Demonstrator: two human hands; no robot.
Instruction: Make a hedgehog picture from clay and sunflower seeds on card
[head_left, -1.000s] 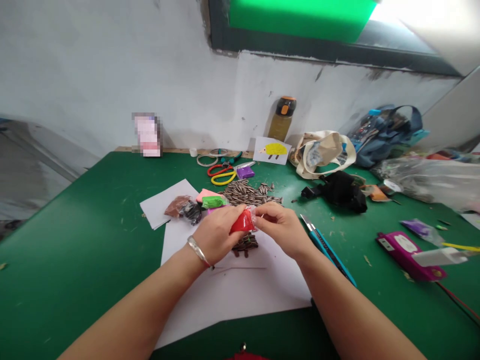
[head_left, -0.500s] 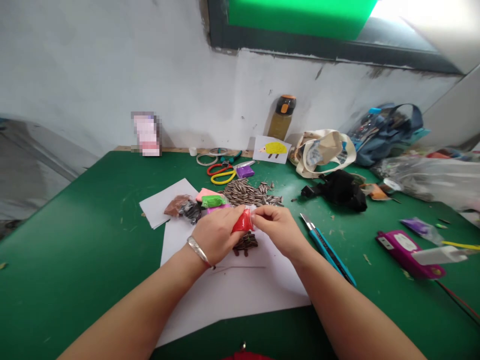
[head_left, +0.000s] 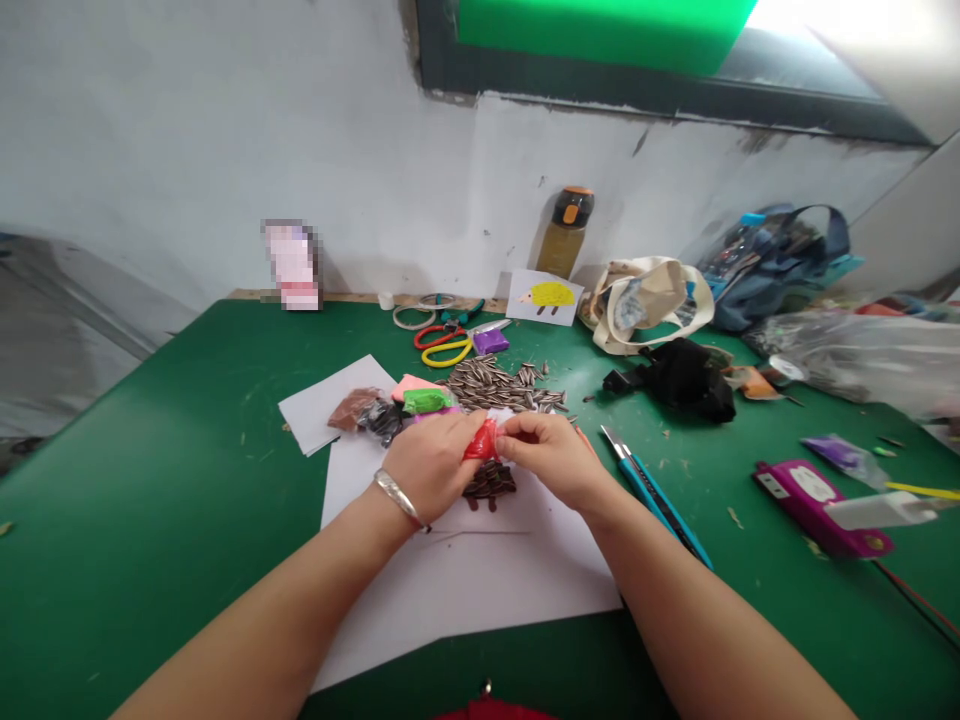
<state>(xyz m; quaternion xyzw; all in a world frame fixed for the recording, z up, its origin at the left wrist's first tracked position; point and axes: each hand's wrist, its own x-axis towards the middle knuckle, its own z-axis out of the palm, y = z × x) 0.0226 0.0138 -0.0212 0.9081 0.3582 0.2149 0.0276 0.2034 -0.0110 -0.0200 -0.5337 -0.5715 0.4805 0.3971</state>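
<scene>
My left hand (head_left: 429, 462), with a silver bracelet at the wrist, grips a small red packet (head_left: 481, 440). The fingertips of my right hand (head_left: 546, 455) pinch the packet's right end. Both hands are over a white paper sheet (head_left: 480, 580). Below the packet, dark seeds (head_left: 491, 482) are laid close together on the sheet, with two small brown pieces under them. Behind my hands lies a loose pile of striped seeds (head_left: 499, 384). Brown, black, pink and green packets, the green one (head_left: 426, 401) on top, lie beside my left hand.
A blue utility knife (head_left: 660, 500) lies right of the paper. Scissors (head_left: 446, 345), a purple packet (head_left: 491, 341) and a hedgehog picture (head_left: 544, 298) are at the back. Further right are a black cloth (head_left: 694, 380), a cream bag (head_left: 649, 305) and a magenta device (head_left: 817, 505).
My right fingers have shifted slightly left along the red packet, and less of its right end shows. The hands otherwise stay in nearly the same place.
</scene>
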